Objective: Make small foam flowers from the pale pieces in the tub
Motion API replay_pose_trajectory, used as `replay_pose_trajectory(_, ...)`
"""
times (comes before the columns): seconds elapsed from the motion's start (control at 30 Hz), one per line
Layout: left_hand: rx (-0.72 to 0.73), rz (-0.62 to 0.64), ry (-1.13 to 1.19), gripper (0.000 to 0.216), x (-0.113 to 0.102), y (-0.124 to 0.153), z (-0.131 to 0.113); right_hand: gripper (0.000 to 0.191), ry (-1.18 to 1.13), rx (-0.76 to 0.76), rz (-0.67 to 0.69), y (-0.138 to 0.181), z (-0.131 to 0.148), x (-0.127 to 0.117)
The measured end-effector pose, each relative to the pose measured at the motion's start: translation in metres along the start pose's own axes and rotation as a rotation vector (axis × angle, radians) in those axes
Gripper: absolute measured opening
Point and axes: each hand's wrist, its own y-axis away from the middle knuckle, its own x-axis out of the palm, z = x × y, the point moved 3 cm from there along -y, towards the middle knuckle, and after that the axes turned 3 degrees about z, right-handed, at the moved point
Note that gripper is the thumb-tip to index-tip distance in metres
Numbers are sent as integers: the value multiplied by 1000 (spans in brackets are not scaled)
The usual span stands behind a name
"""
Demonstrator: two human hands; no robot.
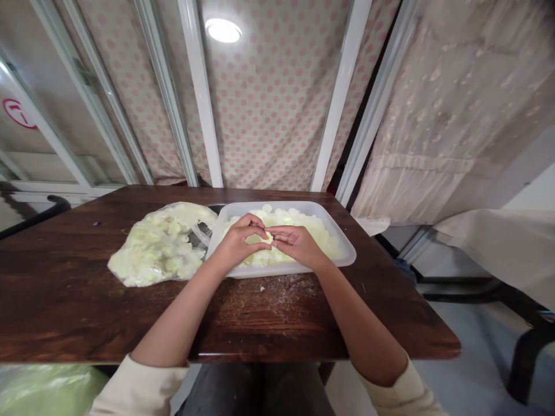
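Note:
Over a translucent white plastic tray (342,245) full of pale yellow-green pieces, my two hands meet. My left hand (240,240) and my right hand (295,241) both have their fingers curled round one small pale piece (265,237), pinched between the fingertips of both. What the pieces are I cannot make out; they look like small cut or shaped bits of food. Left of the tray lies a clear plastic bag (161,244) holding more of the same pale pieces.
A dark wooden table (78,289) carries the tray and bag, with crumbs or powder (281,292) scattered in front of the tray. A dotted curtain (269,115) hangs behind. A pale green bag (43,387) shows at lower left, below the table edge.

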Motion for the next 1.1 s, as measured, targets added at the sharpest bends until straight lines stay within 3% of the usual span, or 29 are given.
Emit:
replay_pose_trajectory(0.33,-50,-16,62,9,0,-1,-2,39,-24,-7,35,1,3,1)
replay_pose_trajectory(0.67,-139,76,99,6,2,1,1,36,48,2,18,2,3,1)
replay_pose_trajectory(1.1,-35,64,67,8,6,1,0,24,137,-29,-103,2,6,-3)
